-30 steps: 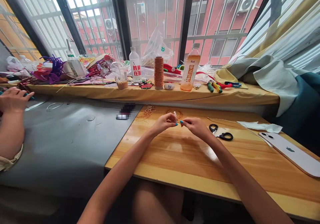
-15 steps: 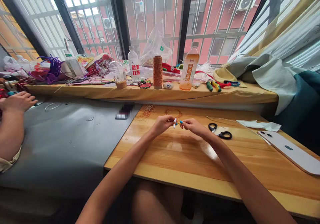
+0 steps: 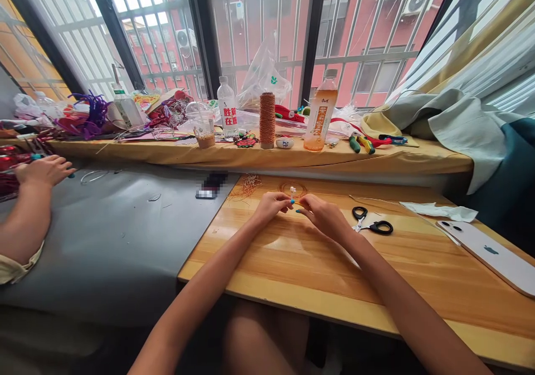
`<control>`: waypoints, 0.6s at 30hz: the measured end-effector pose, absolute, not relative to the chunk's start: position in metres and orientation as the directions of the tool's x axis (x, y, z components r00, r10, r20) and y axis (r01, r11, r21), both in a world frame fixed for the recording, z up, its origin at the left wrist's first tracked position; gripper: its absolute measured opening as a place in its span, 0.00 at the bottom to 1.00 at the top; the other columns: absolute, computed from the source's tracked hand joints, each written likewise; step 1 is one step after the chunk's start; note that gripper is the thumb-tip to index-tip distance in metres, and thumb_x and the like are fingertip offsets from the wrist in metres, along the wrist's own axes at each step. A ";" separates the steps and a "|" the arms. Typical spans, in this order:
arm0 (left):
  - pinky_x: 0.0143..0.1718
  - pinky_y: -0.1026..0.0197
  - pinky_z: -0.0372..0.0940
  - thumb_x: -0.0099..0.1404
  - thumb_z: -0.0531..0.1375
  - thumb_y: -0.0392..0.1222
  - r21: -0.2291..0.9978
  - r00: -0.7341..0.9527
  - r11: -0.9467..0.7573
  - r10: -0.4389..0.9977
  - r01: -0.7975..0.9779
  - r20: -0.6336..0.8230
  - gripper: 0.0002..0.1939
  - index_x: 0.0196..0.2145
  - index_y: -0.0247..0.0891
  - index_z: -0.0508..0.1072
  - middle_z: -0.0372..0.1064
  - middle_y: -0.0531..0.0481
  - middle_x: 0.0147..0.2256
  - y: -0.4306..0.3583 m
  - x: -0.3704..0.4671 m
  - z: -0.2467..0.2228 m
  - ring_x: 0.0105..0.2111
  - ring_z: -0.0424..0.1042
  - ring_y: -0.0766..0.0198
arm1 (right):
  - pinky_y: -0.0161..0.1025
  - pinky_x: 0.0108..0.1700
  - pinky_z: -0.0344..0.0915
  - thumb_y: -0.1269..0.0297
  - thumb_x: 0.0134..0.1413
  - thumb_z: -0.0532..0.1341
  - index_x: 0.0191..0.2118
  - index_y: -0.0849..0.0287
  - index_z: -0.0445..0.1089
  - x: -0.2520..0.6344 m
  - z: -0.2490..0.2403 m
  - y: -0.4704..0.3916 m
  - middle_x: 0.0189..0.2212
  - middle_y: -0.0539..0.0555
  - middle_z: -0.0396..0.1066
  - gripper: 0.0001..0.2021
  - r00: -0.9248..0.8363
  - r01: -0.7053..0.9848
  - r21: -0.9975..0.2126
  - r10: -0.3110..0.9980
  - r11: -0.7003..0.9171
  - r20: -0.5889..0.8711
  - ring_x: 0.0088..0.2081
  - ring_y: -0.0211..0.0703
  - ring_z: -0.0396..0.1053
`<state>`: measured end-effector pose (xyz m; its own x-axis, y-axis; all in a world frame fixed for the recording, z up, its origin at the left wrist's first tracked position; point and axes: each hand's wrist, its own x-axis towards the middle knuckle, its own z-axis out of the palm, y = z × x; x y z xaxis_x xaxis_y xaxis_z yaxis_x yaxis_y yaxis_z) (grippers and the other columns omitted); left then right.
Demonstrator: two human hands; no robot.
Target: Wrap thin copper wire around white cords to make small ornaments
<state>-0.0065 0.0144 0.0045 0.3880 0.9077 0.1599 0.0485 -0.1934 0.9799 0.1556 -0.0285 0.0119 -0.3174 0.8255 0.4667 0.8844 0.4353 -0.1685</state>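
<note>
From far off, I'm seeing a co-worker's hand (image 3: 45, 170) reaching beside red material at the left. A wire tangle (image 3: 249, 185) is lying at the far left of the wooden table (image 3: 251, 263). My left hand (image 3: 273, 205) is pinching a small white piece (image 3: 292, 190) in its fingertips, above the table and in front of a wire coil (image 3: 306, 189). My right hand (image 3: 324, 216) is curling its fingers just beside the piece; I can't tell whether they're gripping anything. Scissors (image 3: 382, 228) are lying to its right, handles spread, with a white tissue (image 3: 438, 211) and a white iPhone (image 3: 489, 252) resting farther right.
</note>
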 end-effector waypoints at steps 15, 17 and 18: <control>0.13 0.72 0.48 0.52 0.58 0.43 0.977 0.263 -0.214 0.943 0.001 0.206 0.16 0.39 0.36 0.65 0.55 0.59 0.20 0.024 -0.008 0.000 0.14 0.52 0.78 | 0.33 0.29 0.47 0.71 0.53 0.50 0.29 0.60 0.65 0.157 0.007 -0.027 0.24 0.51 0.69 0.08 -0.532 0.838 0.236 0.642 0.491 0.552 0.27 0.37 0.63; 0.14 0.71 0.47 0.53 0.58 0.43 0.964 0.270 -0.264 0.930 0.027 0.248 0.14 0.37 0.35 0.67 0.56 0.59 0.20 0.025 -0.008 0.000 0.14 0.50 0.78 | 0.33 0.29 0.47 0.72 0.53 0.50 0.30 0.60 0.65 0.155 0.007 -0.028 0.24 0.52 0.69 0.08 -0.553 0.824 0.234 0.643 0.516 0.529 0.27 0.37 0.63; 0.14 0.71 0.47 0.53 0.57 0.43 0.957 0.264 -0.284 0.929 0.053 0.261 0.12 0.35 0.34 0.68 0.57 0.58 0.20 0.026 -0.009 -0.001 0.14 0.50 0.78 | 0.33 0.29 0.47 0.73 0.52 0.51 0.29 0.60 0.65 0.154 0.008 -0.029 0.24 0.52 0.68 0.07 -0.561 0.819 0.230 0.648 0.526 0.516 0.27 0.37 0.62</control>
